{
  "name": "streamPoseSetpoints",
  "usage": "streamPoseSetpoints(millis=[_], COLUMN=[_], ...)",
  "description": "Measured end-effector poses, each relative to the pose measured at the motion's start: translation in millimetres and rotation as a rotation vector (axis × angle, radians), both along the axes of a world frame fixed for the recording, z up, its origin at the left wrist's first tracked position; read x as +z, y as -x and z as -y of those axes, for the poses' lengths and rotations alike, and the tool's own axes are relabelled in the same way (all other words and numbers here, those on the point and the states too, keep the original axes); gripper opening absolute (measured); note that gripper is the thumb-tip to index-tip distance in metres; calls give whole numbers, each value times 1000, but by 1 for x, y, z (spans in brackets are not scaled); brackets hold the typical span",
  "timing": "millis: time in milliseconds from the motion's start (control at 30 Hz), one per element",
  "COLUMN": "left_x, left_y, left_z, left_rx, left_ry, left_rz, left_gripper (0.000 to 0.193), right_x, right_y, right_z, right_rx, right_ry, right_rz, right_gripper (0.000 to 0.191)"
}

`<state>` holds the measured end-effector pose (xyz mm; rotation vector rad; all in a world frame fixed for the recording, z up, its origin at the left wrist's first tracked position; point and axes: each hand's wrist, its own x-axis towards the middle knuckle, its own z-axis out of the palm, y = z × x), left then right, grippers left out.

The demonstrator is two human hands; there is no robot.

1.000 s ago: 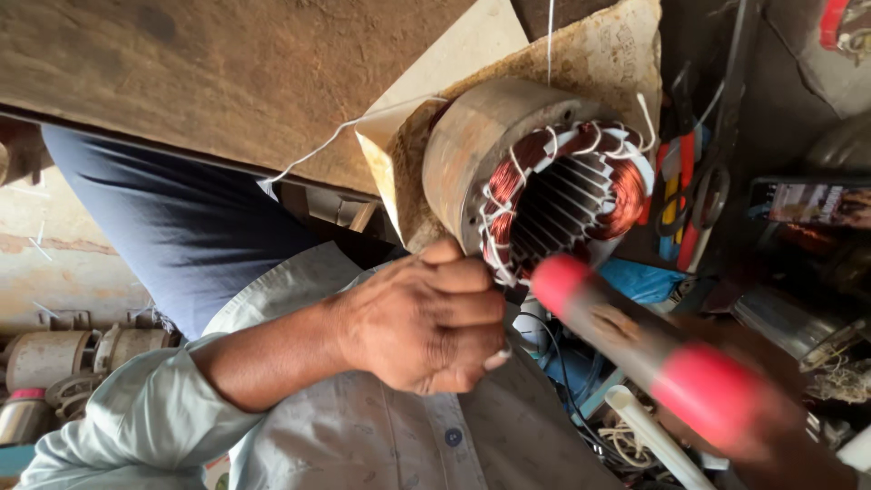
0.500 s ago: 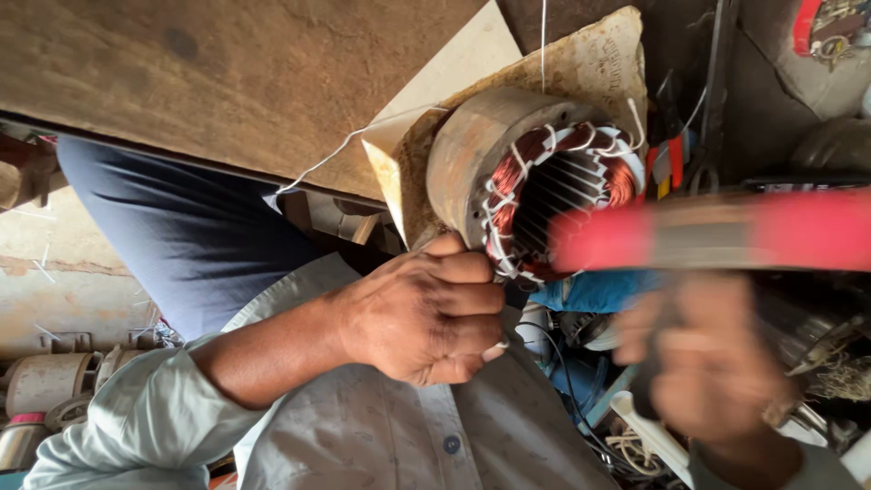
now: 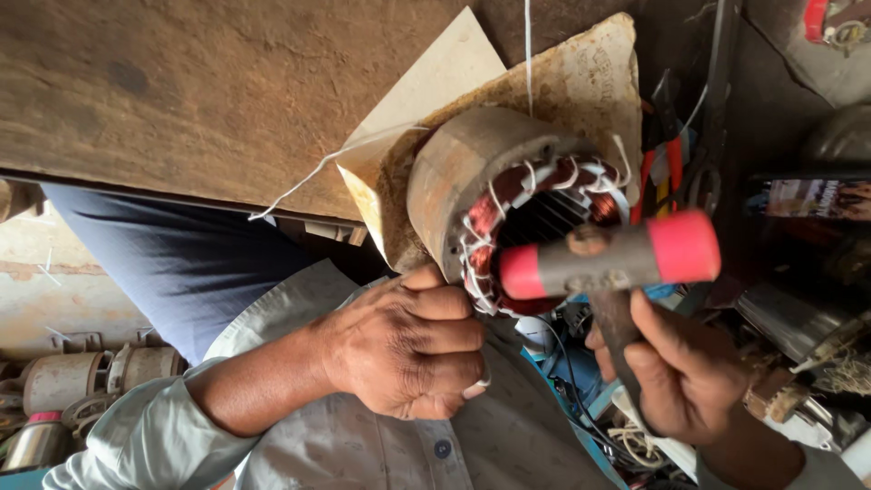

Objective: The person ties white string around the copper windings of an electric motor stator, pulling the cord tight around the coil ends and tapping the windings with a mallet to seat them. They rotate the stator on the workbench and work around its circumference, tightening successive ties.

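Rusty cylindrical motor stator (image 3: 472, 181) with copper windings: heavy, rigid; windings fragile. Your left hand (image 3: 408, 349) clenched at its rim. Right hand (image 3: 676, 372) grasps red-tipped mallet (image 3: 608, 259).

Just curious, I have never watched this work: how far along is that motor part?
Copper coils already sit in the stator, laced with white cord. The left hand steadies it; the right hand holds a red-tipped mallet against the coil ends. Loose cord tails remain untrimmed.

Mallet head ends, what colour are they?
Red or pinkish-red caps on the mallet, with a dull grey-brown middle; seen in the head view.
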<state>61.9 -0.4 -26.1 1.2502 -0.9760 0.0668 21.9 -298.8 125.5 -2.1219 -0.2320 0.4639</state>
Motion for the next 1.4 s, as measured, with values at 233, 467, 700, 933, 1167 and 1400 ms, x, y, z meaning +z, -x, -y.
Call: streamPoseSetpoints(millis=[233, 467, 700, 933, 1167, 1400], left_x=[22, 59, 61, 56, 57, 74], left_y=[20, 41, 43, 38, 33, 37], left_z=[1, -1, -3, -11, -21, -17], left_rx=[241, 444, 474, 596, 585, 544], left_ry=[-247, -637, -639, -724, -825, -876], left_rz=[82, 86, 110, 406, 671, 575], left_gripper=[18, 23, 14, 11, 10, 19], right_x=[-17, -94, -55, -39, -54, -65], right_y=[-6, -20, -19, -45, -39, -32], right_z=[1, 9, -47, -72, -74, -81], right_rx=[-261, -155, -232, 119, 94, 30], right_ry=[458, 841, 196, 115, 120, 309], right_rz=[527, 789, 711, 619, 774, 902], right_gripper=[33, 36, 22, 11, 15, 16])
